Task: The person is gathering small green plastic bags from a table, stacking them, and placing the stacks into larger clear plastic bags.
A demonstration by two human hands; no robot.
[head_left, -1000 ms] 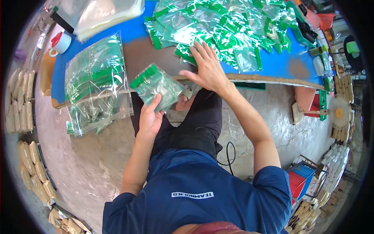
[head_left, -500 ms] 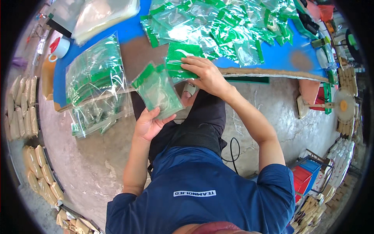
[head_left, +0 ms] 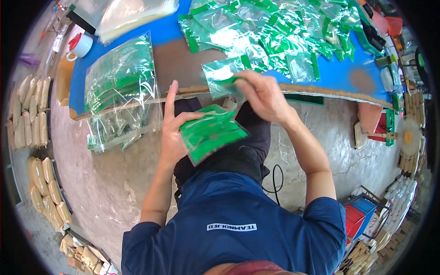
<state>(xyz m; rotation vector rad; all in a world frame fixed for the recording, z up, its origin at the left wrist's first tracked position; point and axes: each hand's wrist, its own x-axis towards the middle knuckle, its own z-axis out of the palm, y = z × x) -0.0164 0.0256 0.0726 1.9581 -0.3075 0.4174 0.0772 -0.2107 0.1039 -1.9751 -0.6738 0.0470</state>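
Gripping a flat stack of glossy green-and-clear plastic packets (head_left: 211, 134) over the lap, just below the table's near edge, the left hand (head_left: 175, 130) has its fingers curled around the stack's left side, index finger pointing straight up. The right hand (head_left: 262, 94) pinches one crinkly clear packet with a green strip (head_left: 221, 78) at the near edge of the blue table (head_left: 341, 73), fingers pressed together. More loose packets (head_left: 275, 32) lie toward the far edge; a big clear bag of packets (head_left: 120, 89) overhangs the near left edge.

Bright even daylight; fisheye-bent edges; plastic glare.
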